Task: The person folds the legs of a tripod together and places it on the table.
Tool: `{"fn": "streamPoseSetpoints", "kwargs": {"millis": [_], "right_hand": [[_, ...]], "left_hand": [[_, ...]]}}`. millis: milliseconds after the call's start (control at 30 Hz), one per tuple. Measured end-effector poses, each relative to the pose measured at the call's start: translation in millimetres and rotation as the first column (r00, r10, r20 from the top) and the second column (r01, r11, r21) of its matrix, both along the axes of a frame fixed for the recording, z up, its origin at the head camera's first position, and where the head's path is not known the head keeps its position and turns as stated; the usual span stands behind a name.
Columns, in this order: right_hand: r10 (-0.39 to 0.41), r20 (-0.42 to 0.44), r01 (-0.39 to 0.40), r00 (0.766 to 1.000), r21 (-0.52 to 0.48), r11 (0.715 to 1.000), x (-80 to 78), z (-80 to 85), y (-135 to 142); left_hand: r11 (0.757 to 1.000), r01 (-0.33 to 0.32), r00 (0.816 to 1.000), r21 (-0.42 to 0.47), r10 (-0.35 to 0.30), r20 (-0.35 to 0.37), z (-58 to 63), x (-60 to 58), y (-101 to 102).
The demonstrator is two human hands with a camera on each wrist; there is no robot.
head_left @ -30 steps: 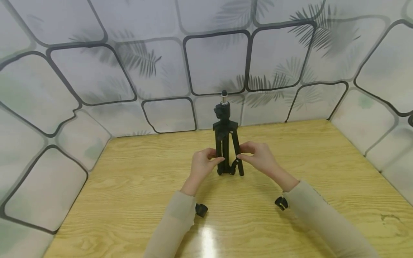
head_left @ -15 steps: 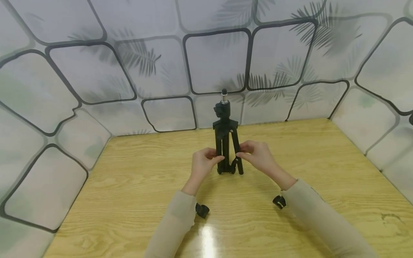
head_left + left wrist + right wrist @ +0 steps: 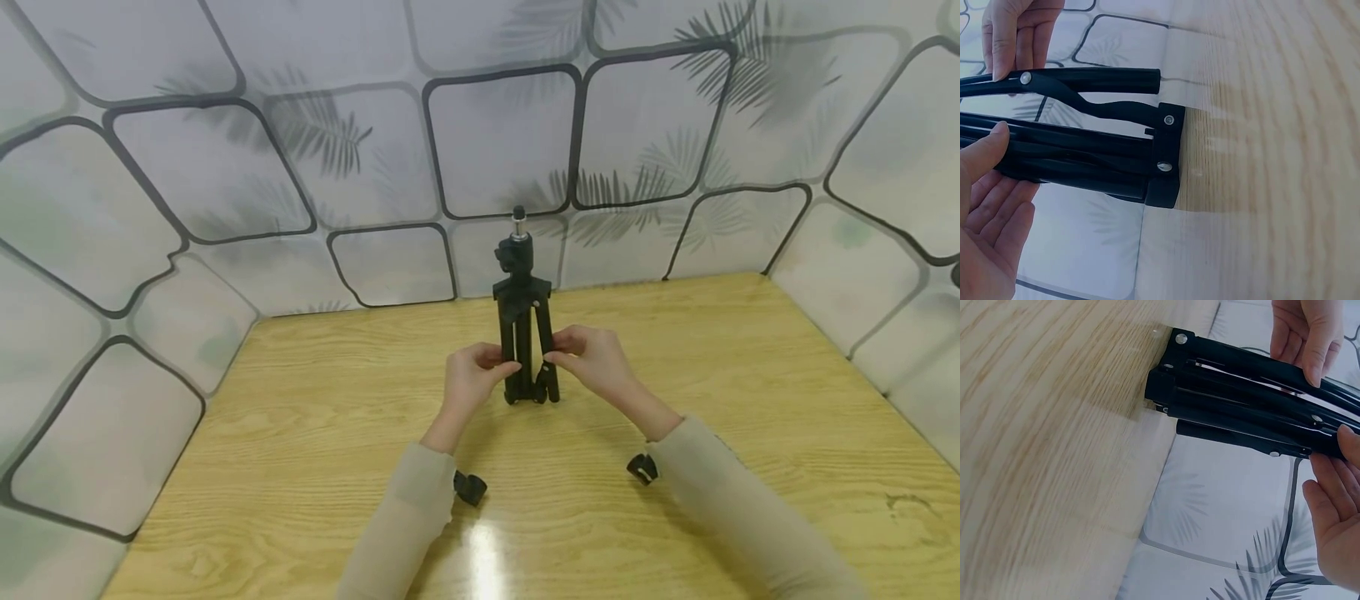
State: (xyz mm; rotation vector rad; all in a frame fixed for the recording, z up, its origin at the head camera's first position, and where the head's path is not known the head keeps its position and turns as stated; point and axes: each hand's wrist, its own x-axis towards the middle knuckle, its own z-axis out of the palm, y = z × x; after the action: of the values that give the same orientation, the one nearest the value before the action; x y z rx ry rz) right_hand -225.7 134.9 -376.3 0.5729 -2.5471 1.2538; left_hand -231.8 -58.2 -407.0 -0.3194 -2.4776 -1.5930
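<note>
Toward the back edge of the desk (image 3: 300, 433), the black tripod (image 3: 517, 292) stands upright, left hand (image 3: 467, 382) pinching its left leg (image 3: 507, 329), right hand (image 3: 597, 360) its slightly splayed right leg (image 3: 543, 322); uneven pushing could tip it, the hinged brace (image 3: 1094, 107) nip skin

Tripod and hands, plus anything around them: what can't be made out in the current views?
Head view: the fingertips of the left hand and right hand, hidden behind the tripod.
Left wrist view: the tripod's top, cut off by the left edge.
Right wrist view: the tripod's top, cut off by the right edge.
Head view: what the dark thing is, cut off by the right edge.
</note>
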Motion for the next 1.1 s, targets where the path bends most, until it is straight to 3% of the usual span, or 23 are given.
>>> {"fn": "streamPoseSetpoints", "kwargs": {"millis": [733, 1100], "right_hand": [[-0.004, 0.021, 0.005, 1.0, -0.053, 0.999, -1.4, -1.5, -8], [0.001, -0.025, -0.002, 1.0, -0.067, 0.998, -1.6, -2.3, -11]], "left_hand": [[1.0, 0.005, 1.0, 0.015, -0.005, 0.006, 0.4, -0.1, 0], [0.999, -0.002, 1.0, 0.034, 0.001, 0.019, 0.6, 0.0, 0]]}}
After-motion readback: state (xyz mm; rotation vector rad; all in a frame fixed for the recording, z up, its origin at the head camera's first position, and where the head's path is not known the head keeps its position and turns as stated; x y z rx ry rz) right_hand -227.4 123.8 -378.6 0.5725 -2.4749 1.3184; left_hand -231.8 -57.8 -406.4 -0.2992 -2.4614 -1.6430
